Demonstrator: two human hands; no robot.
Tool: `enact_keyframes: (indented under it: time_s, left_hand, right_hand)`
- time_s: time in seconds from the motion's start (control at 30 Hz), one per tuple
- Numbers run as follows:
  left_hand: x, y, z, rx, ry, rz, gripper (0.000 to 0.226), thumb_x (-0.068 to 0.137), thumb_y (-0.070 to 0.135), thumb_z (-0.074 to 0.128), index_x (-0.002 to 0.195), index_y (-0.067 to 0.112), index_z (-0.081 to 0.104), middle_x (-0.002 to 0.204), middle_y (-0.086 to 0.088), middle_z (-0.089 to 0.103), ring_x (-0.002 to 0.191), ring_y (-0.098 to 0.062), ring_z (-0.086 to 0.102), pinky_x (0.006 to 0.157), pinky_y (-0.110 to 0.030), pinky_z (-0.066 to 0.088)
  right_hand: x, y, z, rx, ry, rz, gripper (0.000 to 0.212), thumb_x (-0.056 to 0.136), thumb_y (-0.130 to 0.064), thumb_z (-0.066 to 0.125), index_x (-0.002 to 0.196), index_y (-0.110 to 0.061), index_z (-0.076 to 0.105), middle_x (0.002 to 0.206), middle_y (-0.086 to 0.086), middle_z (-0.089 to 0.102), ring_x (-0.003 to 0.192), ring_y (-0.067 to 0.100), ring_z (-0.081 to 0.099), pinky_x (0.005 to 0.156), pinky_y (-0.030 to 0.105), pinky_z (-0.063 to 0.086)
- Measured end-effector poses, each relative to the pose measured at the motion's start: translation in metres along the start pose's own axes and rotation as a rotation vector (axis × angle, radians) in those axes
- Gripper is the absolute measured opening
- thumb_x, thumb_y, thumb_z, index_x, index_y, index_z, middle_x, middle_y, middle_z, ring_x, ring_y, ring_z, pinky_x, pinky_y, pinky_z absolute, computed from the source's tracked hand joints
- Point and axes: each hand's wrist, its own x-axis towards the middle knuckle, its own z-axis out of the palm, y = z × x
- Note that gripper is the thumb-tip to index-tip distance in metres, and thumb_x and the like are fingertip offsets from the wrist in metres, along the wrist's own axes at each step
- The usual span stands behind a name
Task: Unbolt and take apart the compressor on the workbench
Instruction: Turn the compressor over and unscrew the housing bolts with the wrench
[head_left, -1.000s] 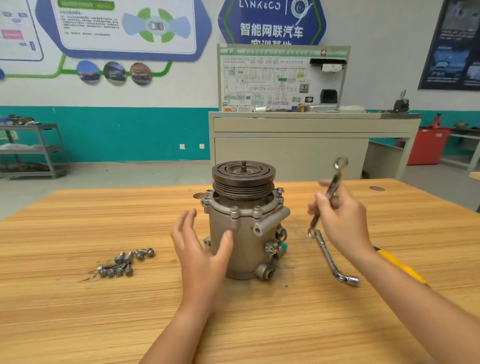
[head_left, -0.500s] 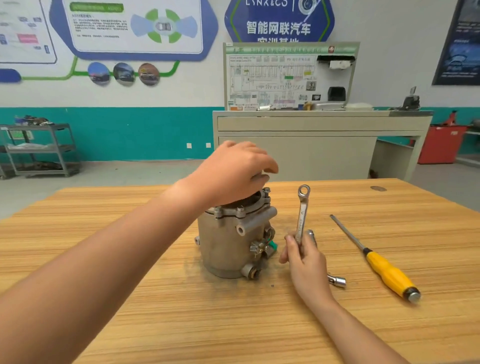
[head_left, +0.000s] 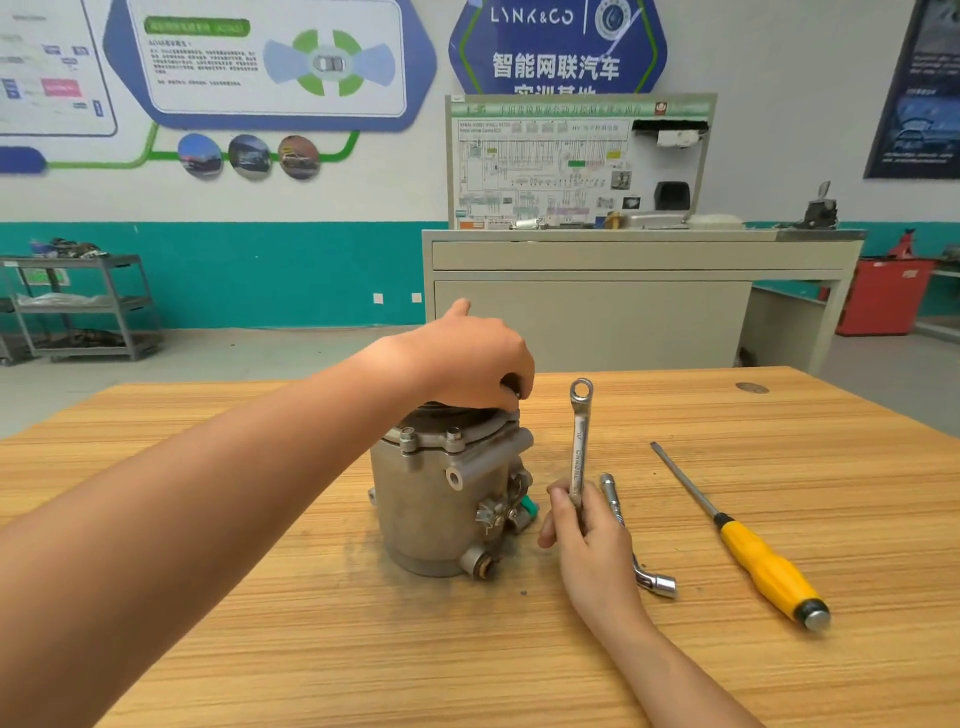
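Note:
A grey metal compressor (head_left: 431, 504) stands upright in the middle of the wooden workbench (head_left: 779, 415). My left hand (head_left: 475, 358) lies over its top and grips the dark pulley there, hiding most of it. Two flange bolts (head_left: 408, 435) show on the rim below the hand. Just right of the compressor, my right hand (head_left: 584, 538) holds a silver ring spanner (head_left: 579, 441) upright by its lower end, apart from the compressor.
An L-shaped socket wrench (head_left: 652, 577) lies on the bench behind my right hand. A yellow-handled screwdriver (head_left: 763, 571) lies further right. A grey cabinet (head_left: 623, 291) with a display board stands beyond the bench, a shelf cart (head_left: 83, 306) at the far left.
My left hand rose from the compressor's side onto its top pulley. My right hand lowered the spanner toward the bench beside the compressor. The view shifted, so the loose bolts at left left the picture.

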Motion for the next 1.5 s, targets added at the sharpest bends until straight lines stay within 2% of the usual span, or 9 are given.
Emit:
enact_keyframes:
  time_s: [0.13,0.37,0.47,0.63,0.77,0.83,0.97,1.2,1.5]
  left_hand:
    - [0.001,-0.006,-0.021,-0.243,0.276,-0.028,0.019,0.092,0.029,0.058,0.106,0.018,0.066,0.099,0.007,0.064,0.087,-0.011,0.051,0.091,-0.032,0.042]
    - [-0.046,-0.030,-0.044,-0.481,0.570,-0.221,0.008,0.082,0.020,0.071,0.088,0.015,0.069,0.068,0.008,0.057,0.063,-0.008,0.052,0.063,-0.011,0.038]
    - [-0.101,-0.056,-0.008,-0.554,0.558,-0.461,0.008,0.081,0.021,0.072,0.086,0.021,0.065,0.069,0.011,0.058,0.065,0.001,0.052,0.057,-0.002,0.035]
    - [-0.202,-0.075,0.071,-0.729,0.438,-0.838,0.012,0.083,0.013,0.069,0.091,0.020,0.064,0.087,-0.001,0.068,0.078,0.001,0.058,0.062,-0.009,0.042]
    - [-0.255,-0.074,0.113,-0.712,0.379,-1.017,0.006,0.085,0.010,0.068,0.090,0.013,0.068,0.085,-0.003,0.068,0.064,0.013,0.057,0.056,0.000,0.038]
    - [-0.267,-0.072,0.125,-0.675,0.372,-1.043,0.005,0.084,0.008,0.068,0.089,0.011,0.068,0.083,-0.004,0.068,0.062,0.013,0.056,0.058,0.001,0.036]
    - [-0.267,-0.067,0.142,-0.661,0.384,-1.026,0.006,0.083,0.011,0.070,0.083,0.016,0.067,0.081,-0.002,0.069,0.075,-0.012,0.060,0.060,-0.005,0.036]
    - [-0.230,-0.056,0.164,-0.501,0.283,-0.945,0.014,0.080,0.028,0.071,0.091,0.019,0.071,0.087,0.004,0.055,0.077,-0.013,0.051,0.065,-0.025,0.033]
    - [-0.207,-0.056,0.170,-0.271,0.164,-0.922,0.027,0.085,0.044,0.062,0.099,0.022,0.068,0.104,0.002,0.058,0.093,-0.020,0.062,0.071,-0.029,0.043]
  right_hand:
    - [0.002,0.001,0.000,0.014,0.018,0.065,0.018,0.097,-0.020,0.044,0.083,-0.029,0.053,0.058,-0.004,0.057,0.056,-0.001,0.054,0.058,0.011,0.042]
    - [0.003,0.001,-0.004,0.036,0.059,0.148,0.021,0.097,-0.018,0.043,0.083,-0.030,0.054,0.051,-0.004,0.055,0.051,0.004,0.056,0.061,0.032,0.051]
    - [0.004,0.003,-0.004,0.047,0.062,0.168,0.020,0.096,-0.017,0.044,0.086,-0.029,0.056,0.047,-0.006,0.049,0.044,0.003,0.049,0.049,0.027,0.044]
    - [0.006,0.007,-0.003,-0.009,0.043,0.153,0.018,0.096,-0.019,0.044,0.085,-0.027,0.057,0.050,-0.004,0.049,0.044,0.008,0.044,0.049,0.027,0.034]
    - [0.005,0.007,-0.004,-0.037,0.042,0.134,0.020,0.096,-0.017,0.045,0.082,-0.026,0.057,0.049,-0.003,0.047,0.039,0.000,0.044,0.049,0.023,0.034]
    - [0.004,0.007,-0.004,-0.042,0.030,0.138,0.019,0.096,-0.019,0.045,0.085,-0.026,0.058,0.050,-0.003,0.048,0.041,0.002,0.044,0.050,0.026,0.032]
    - [0.003,0.006,-0.005,-0.059,0.017,0.136,0.015,0.096,-0.020,0.045,0.092,-0.026,0.058,0.053,0.000,0.048,0.049,0.013,0.043,0.045,0.017,0.036]
    - [0.000,0.000,-0.006,-0.069,-0.008,0.157,0.015,0.096,-0.019,0.045,0.093,-0.026,0.059,0.055,0.002,0.047,0.048,0.014,0.040,0.034,0.009,0.029]
    - [0.000,-0.002,-0.006,-0.058,-0.018,0.175,0.017,0.096,-0.020,0.045,0.088,-0.028,0.058,0.052,0.000,0.047,0.044,0.012,0.038,0.037,0.016,0.031]
